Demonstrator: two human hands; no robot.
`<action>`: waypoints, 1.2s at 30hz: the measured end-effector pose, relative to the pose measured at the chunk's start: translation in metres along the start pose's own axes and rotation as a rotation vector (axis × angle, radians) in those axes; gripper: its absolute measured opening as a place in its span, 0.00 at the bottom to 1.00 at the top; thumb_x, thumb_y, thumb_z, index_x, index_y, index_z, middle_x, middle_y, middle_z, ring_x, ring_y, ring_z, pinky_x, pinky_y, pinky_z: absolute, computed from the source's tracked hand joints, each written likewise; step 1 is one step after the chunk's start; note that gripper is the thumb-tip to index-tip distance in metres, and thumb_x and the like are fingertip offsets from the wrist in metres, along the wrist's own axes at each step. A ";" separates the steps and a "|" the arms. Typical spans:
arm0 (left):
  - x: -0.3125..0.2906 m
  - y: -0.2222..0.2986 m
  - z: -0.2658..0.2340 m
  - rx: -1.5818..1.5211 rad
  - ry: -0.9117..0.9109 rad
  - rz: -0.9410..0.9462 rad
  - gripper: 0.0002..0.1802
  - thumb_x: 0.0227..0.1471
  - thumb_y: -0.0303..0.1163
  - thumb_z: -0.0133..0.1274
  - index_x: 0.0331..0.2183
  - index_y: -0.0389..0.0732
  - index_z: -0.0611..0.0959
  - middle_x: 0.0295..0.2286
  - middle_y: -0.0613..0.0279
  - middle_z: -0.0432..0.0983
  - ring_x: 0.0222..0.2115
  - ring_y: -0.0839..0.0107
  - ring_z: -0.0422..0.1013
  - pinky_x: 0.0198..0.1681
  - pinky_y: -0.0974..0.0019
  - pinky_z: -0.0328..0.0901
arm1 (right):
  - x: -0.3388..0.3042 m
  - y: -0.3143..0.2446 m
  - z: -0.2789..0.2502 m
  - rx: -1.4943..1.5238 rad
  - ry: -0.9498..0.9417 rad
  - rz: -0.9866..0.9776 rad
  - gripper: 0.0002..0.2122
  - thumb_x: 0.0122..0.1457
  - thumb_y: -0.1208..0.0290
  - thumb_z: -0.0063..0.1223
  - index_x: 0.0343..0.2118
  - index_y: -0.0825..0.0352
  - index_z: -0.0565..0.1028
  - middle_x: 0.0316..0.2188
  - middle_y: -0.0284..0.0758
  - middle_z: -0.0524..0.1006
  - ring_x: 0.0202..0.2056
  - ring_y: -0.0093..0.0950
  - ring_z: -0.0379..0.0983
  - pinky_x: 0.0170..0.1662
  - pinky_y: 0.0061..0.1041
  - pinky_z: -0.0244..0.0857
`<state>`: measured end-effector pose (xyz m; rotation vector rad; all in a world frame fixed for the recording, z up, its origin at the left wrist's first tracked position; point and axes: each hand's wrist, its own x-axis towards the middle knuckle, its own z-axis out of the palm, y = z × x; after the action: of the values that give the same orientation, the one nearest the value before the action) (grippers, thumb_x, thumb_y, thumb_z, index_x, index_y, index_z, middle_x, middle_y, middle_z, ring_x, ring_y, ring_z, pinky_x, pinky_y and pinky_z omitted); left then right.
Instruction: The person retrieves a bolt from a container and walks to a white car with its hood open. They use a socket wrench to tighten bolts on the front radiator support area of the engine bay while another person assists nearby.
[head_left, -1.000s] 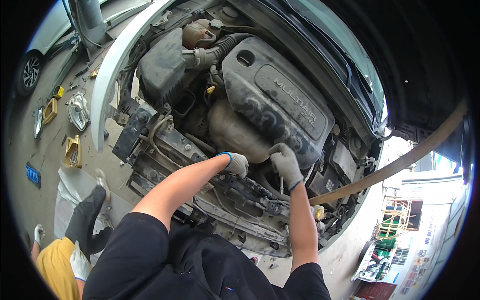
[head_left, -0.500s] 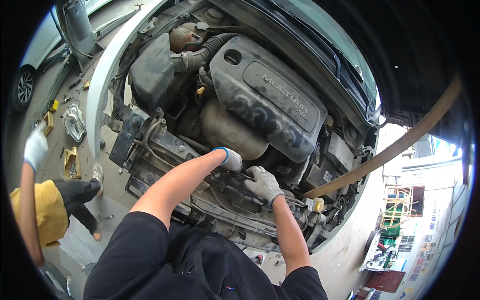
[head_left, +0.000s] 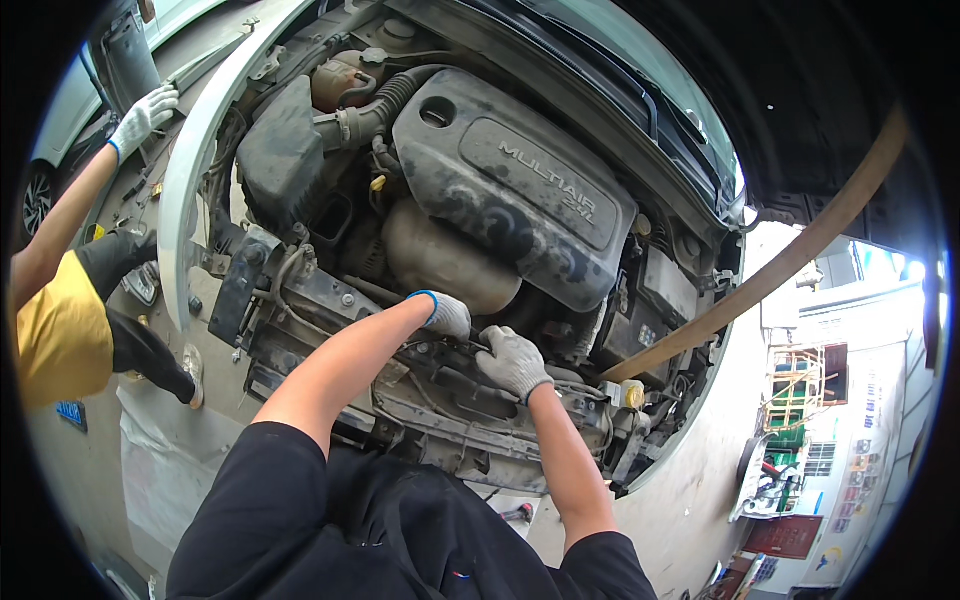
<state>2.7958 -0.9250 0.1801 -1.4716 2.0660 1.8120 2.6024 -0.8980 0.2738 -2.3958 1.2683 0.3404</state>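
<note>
Dusty, angular crossmember (head_left: 450, 383) under knit-gloved left grip (head_left: 450, 317), right grip (head_left: 514, 362); rounded metal shield (head_left: 445, 260) beyond; both curled, cannot tell whether grasping

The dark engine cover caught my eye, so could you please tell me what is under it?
A rounded grey-brown shield shows below the near edge of the engine cover, which overlaps its top; whatever lies beneath the rest of the cover is hidden.

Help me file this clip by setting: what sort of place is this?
Probably a car repair shop: a dusty engine lies exposed, the hood is raised, and another car stands off to the left.
</note>
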 end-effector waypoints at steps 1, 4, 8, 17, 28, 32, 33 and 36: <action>-0.001 -0.002 -0.001 -0.050 -0.008 -0.008 0.20 0.43 0.37 0.60 0.40 0.41 0.89 0.37 0.51 0.85 0.37 0.58 0.80 0.41 0.54 0.72 | 0.000 -0.001 0.000 0.000 0.003 -0.005 0.18 0.56 0.59 0.53 0.46 0.64 0.77 0.43 0.46 0.78 0.46 0.45 0.76 0.51 0.42 0.69; 0.001 0.000 -0.001 0.017 0.034 -0.026 0.19 0.42 0.38 0.60 0.39 0.43 0.90 0.35 0.55 0.85 0.35 0.60 0.79 0.42 0.56 0.72 | -0.001 -0.004 -0.003 -0.009 -0.008 0.008 0.19 0.56 0.59 0.53 0.46 0.65 0.77 0.43 0.47 0.78 0.46 0.45 0.76 0.51 0.42 0.69; 0.003 -0.002 0.001 -0.003 0.066 0.011 0.19 0.41 0.35 0.60 0.39 0.42 0.90 0.34 0.55 0.85 0.33 0.61 0.79 0.40 0.57 0.73 | 0.001 -0.003 -0.001 -0.005 -0.006 0.003 0.19 0.56 0.59 0.53 0.46 0.65 0.77 0.43 0.47 0.78 0.46 0.45 0.76 0.51 0.43 0.69; -0.010 0.007 -0.002 -0.077 0.028 -0.046 0.19 0.43 0.36 0.62 0.40 0.40 0.89 0.35 0.54 0.85 0.34 0.61 0.78 0.40 0.56 0.72 | -0.001 -0.001 0.001 0.005 0.015 0.003 0.18 0.55 0.58 0.53 0.46 0.64 0.77 0.42 0.46 0.78 0.45 0.45 0.76 0.50 0.43 0.70; -0.003 -0.008 -0.004 -0.283 -0.104 -0.052 0.22 0.42 0.34 0.61 0.43 0.44 0.88 0.37 0.60 0.84 0.33 0.65 0.76 0.39 0.59 0.72 | 0.001 0.002 0.003 -0.009 0.002 -0.005 0.19 0.56 0.57 0.54 0.46 0.63 0.76 0.45 0.45 0.78 0.46 0.45 0.76 0.51 0.43 0.70; 0.004 -0.012 0.000 -0.283 -0.061 -0.022 0.21 0.41 0.33 0.61 0.42 0.43 0.88 0.34 0.61 0.83 0.31 0.66 0.75 0.36 0.59 0.71 | 0.002 0.006 0.001 -0.024 -0.024 -0.053 0.17 0.56 0.58 0.54 0.44 0.63 0.77 0.43 0.45 0.78 0.45 0.44 0.77 0.50 0.43 0.70; 0.005 -0.014 0.002 -0.301 -0.058 -0.007 0.21 0.41 0.33 0.61 0.41 0.43 0.87 0.32 0.62 0.82 0.30 0.68 0.74 0.34 0.60 0.70 | 0.003 0.006 0.001 -0.038 -0.037 -0.056 0.16 0.56 0.58 0.53 0.43 0.63 0.78 0.42 0.45 0.78 0.45 0.44 0.77 0.50 0.43 0.70; 0.010 -0.020 0.005 -0.273 -0.019 0.008 0.20 0.42 0.35 0.61 0.41 0.41 0.87 0.31 0.62 0.82 0.29 0.69 0.74 0.34 0.61 0.69 | 0.005 0.003 0.002 -0.075 -0.028 -0.083 0.14 0.56 0.60 0.53 0.40 0.63 0.78 0.39 0.44 0.78 0.43 0.43 0.77 0.47 0.44 0.71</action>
<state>2.8000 -0.9250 0.1580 -1.4955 1.8776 2.1735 2.6030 -0.9022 0.2689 -2.4892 1.1589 0.4021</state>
